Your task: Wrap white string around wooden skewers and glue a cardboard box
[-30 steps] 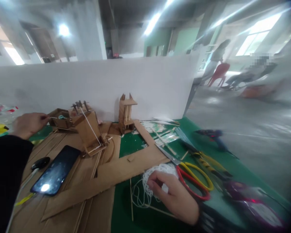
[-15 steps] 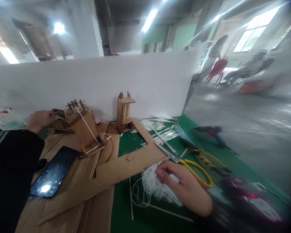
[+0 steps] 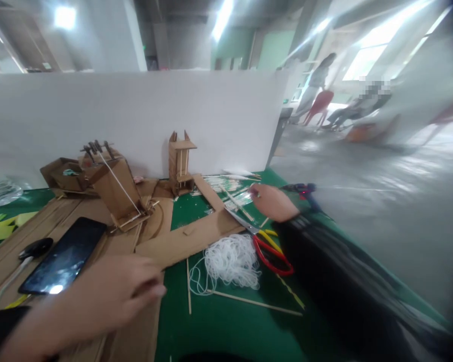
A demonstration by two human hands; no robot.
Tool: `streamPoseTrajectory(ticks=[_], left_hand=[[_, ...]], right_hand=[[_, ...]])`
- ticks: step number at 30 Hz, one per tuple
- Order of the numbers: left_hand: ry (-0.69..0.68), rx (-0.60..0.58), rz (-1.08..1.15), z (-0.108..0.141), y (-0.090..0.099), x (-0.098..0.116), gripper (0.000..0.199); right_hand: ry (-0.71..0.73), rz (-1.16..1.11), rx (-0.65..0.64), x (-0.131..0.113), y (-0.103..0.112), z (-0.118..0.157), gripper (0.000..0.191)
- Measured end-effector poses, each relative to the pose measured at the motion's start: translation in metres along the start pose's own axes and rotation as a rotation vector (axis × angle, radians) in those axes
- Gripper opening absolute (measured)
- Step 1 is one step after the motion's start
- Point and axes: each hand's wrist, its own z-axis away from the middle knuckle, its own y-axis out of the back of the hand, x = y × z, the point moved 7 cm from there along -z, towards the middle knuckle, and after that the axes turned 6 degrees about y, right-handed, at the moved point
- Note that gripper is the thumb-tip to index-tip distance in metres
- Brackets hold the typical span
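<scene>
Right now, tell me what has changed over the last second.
The left hand has drawn back from the open cardboard box, toward the person and rightward, over the flat cardboard near the phone. The right hand has moved from above the white string forward to the thin sticks. Whether either holds anything is unclear. Box, phone, string and scissors stayed put.

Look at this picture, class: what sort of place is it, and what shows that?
Probably a craft workspace: scissors, string and cardboard pieces lie on a green table.
</scene>
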Motion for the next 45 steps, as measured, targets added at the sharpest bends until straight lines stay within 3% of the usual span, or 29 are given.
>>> streamPoseTrajectory(ticks=[4, 10, 18, 24, 29, 33, 36, 39, 42, 45], left_hand=[[-0.215, 0.108, -0.112, -0.028, -0.038, 0.060, 0.040], [-0.303, 0.150, -0.122, -0.043, -0.067, 0.071, 0.045], [-0.321, 0.175, -0.037, -0.041, -0.075, 0.068, 0.048], [-0.320, 0.206, 0.073, -0.045, -0.071, 0.065, 0.045], [-0.226, 0.154, 0.392, -0.049, -0.062, 0.050, 0.040], [-0.101, 0.141, 0.877, -0.059, -0.056, 0.029, 0.030], [-0.060, 0.101, 1.220, -0.064, -0.057, 0.021, 0.044], [-0.100, 0.072, 1.429, -0.063, -0.059, 0.026, 0.061], [-0.093, 0.080, 1.476, -0.061, -0.062, 0.030, 0.055], [-0.037, 0.118, 1.430, -0.061, -0.065, 0.029, 0.043]], right_hand=[[-0.060, 0.060, -0.034, 0.008, -0.032, -0.063, 0.022], [-0.148, 0.149, -0.094, 0.031, -0.072, -0.125, 0.031], [-0.177, 0.155, -0.090, 0.049, -0.083, -0.136, 0.033], [-0.111, 0.069, 0.013, 0.026, -0.054, -0.122, 0.030], [0.054, -0.084, 0.153, -0.024, -0.005, -0.087, 0.024], [0.173, -0.245, 0.155, -0.067, 0.023, -0.015, 0.023], [0.231, -0.616, 0.035, -0.094, 0.024, 0.052, 0.017], [0.264, -0.669, -0.076, -0.115, 0.018, 0.106, 0.013], [0.301, -0.632, -0.030, -0.126, 0.015, 0.133, 0.013], [0.353, -0.634, 0.010, -0.132, 0.011, 0.141, 0.014]])
